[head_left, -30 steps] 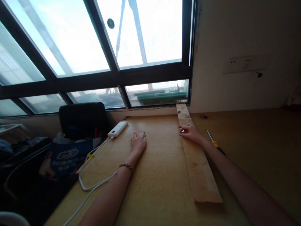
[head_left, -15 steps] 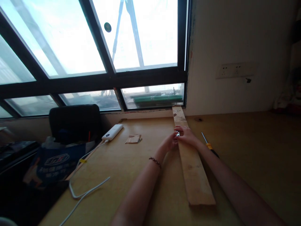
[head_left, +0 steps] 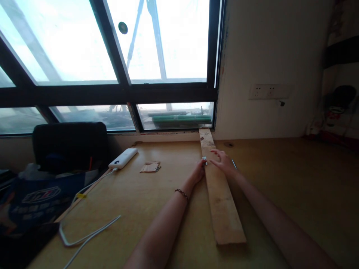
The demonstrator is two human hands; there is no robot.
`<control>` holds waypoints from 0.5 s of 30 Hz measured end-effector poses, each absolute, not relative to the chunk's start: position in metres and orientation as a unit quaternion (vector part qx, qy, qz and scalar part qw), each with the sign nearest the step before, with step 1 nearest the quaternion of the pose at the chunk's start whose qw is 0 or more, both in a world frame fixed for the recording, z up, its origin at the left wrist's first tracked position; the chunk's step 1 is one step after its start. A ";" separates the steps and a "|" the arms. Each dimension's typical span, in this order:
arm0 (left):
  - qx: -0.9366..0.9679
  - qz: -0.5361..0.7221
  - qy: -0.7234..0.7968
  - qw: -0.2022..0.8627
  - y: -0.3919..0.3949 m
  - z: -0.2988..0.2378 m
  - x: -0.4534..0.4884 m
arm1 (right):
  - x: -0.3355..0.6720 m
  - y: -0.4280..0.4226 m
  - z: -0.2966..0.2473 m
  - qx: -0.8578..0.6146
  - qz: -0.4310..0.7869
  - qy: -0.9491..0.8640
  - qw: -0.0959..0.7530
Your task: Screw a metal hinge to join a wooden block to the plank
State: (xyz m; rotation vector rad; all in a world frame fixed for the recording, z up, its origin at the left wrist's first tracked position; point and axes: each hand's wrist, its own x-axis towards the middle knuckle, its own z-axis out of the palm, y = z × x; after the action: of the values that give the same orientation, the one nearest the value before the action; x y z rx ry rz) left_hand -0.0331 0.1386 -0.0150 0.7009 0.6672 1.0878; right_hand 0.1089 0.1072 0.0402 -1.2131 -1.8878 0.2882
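A long wooden board (head_left: 224,209) lies lengthwise on the table, its far end near the window sill. At the board's left edge my left hand (head_left: 199,171) is closed on a small shiny metal hinge-like plate (head_left: 204,161) with dark holes. My right hand (head_left: 223,162) hovers over the board just right of the plate, fingers apart, holding nothing. Beyond my right wrist shows the shaft of a screwdriver (head_left: 234,163); my forearm hides its handle. Left of the board, a torn piece of cardboard (head_left: 150,167) lies with a few thin screws (head_left: 158,169) at its edge.
On the table's left side lies a white power bank (head_left: 123,158) with a white cable (head_left: 92,235) looping toward me. A dark chair (head_left: 70,145) with a blue bag (head_left: 42,198) stands left of the table (head_left: 280,194). Window and wall sockets (head_left: 269,91) are behind.
My right hand has let go of the metal plate and opened, moving slightly right of it. My left hand keeps the plate at the board's left edge. The view has shifted a little right.
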 end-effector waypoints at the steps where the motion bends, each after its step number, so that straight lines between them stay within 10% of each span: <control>1: 0.318 0.499 0.303 0.747 0.139 -0.016 -0.033 | 0.118 0.098 0.041 -0.500 0.082 -0.757 0.412; 10: 0.319 0.480 0.313 0.755 0.143 -0.020 -0.034 | 0.159 0.019 0.009 -0.753 -0.085 -0.641 0.124; 15: 0.324 0.473 0.332 0.749 0.146 -0.021 -0.036 | 0.162 0.022 0.011 -0.757 0.023 -0.621 0.200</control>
State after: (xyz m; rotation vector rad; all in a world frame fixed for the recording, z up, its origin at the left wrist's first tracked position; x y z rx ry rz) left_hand -0.0363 0.1463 -0.0212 0.7077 0.7265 1.0352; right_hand 0.1624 0.0218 0.0108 -2.1169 -1.7353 0.0649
